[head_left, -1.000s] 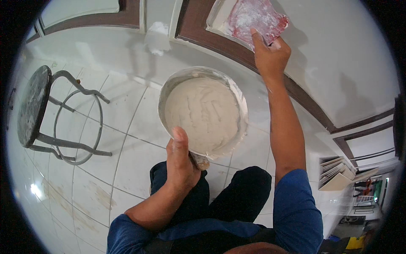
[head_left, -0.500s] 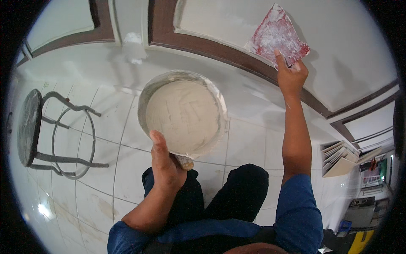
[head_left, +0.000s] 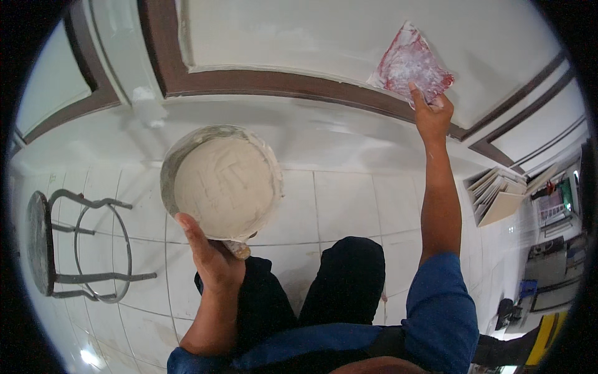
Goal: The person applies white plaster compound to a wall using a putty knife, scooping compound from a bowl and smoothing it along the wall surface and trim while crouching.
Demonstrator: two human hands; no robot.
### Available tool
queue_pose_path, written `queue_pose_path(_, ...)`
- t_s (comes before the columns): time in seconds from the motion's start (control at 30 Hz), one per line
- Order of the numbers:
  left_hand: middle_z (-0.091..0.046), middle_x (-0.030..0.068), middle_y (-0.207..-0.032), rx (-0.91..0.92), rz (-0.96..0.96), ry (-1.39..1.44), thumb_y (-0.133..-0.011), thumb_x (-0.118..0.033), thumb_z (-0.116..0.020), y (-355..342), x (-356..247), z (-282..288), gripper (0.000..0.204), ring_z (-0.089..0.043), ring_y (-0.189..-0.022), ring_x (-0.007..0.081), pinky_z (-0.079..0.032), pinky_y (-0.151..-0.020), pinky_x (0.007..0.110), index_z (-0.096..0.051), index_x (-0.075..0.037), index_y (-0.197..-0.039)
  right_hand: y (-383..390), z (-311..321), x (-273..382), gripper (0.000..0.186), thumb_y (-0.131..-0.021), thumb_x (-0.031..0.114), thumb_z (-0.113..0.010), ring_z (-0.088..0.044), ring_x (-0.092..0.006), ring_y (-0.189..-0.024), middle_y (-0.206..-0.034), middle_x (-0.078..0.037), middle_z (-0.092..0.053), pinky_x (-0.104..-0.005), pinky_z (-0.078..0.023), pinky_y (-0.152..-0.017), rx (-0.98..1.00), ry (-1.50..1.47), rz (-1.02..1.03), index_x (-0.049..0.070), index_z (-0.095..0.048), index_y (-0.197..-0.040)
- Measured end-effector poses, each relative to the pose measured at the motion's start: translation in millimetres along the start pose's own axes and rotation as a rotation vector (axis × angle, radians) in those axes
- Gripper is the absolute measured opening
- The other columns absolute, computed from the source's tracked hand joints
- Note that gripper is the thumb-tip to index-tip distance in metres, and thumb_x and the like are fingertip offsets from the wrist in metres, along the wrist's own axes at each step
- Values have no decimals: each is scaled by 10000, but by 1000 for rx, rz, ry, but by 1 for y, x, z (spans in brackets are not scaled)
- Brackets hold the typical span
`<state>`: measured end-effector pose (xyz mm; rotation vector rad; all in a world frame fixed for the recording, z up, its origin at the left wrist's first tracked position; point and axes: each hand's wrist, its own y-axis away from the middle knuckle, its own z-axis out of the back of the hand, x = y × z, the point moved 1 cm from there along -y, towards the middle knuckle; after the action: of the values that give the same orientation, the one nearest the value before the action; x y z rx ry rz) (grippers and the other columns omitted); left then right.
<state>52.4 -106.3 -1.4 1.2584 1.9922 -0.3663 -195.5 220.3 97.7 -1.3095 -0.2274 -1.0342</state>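
A round, paste-smeared pot (head_left: 170, 177) full of off-white paste (head_left: 224, 184) is in my left hand (head_left: 212, 262), whose thumb lies at the near rim. A worn handle-like piece (head_left: 238, 249) juts out below that rim, beside my fingers. My right hand (head_left: 430, 115) grips a red, flat spreader (head_left: 411, 59) coated in white, its fingers closed on the lower edge. The spreader lies against a pale wall panel (head_left: 280, 37), just above its brown border (head_left: 280, 84).
A grey metal stool (head_left: 42, 243) stands on the white tiled floor (head_left: 346, 206) at left. Several pale boards (head_left: 498, 209) lean at right along the wall. Dark trousered knees (head_left: 349, 280) are below. A yellow-and-black object (head_left: 548, 336) is at lower right.
The pot in my left hand has shifted left. My right hand and spreader have moved rightward along the panel. The view has turned, so stool and tiles appear lower.
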Motion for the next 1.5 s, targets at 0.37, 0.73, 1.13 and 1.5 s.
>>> queue_pose_path(0.37, -466, 133, -1325, 112, 15, -37, -910, -705, -414, -4, 3, 7, 826, -612, -998, 264, -549, -613, 343, -232, -109, -1452, -15, 85, -50, 250, -849, 165, -758, -622, -114, -811, -915, -73, -715, -279, -486, -738, -81, 169, -50, -15, -697, -1012)
queue_pose_path(0.73, -564, 111, -1269, 22, 25, 25, -902, -721, -407, -2, 6, 9, 817, -650, -956, 244, -565, -625, 357, -348, -92, -1421, -18, 180, -69, 441, -861, 308, -744, -601, -148, -801, -985, -98, -679, -285, -509, -697, -276, 565, 54, -61, -656, -1086)
queue_pose_path(1.13, -504, 135, -1321, 112, 61, 72, -897, -732, -398, 6, -7, 14, 873, -618, -1028, 260, -561, -688, 377, -266, -74, -1456, 27, -146, 142, 198, -914, 180, -692, -585, -78, -779, -890, -46, -691, -261, -486, -697, 144, -282, 220, -9, -690, -972)
queue_pose_path(1.5, -583, 128, -1190, 35, 95, 180, -868, -761, -408, 11, -18, 24, 914, -660, -789, 208, -517, -480, 289, -292, -53, -1435, 32, -209, 166, 187, -886, 150, -698, -551, -74, -656, -745, -58, -672, -296, -472, -605, 212, -130, 281, -34, -675, -909)
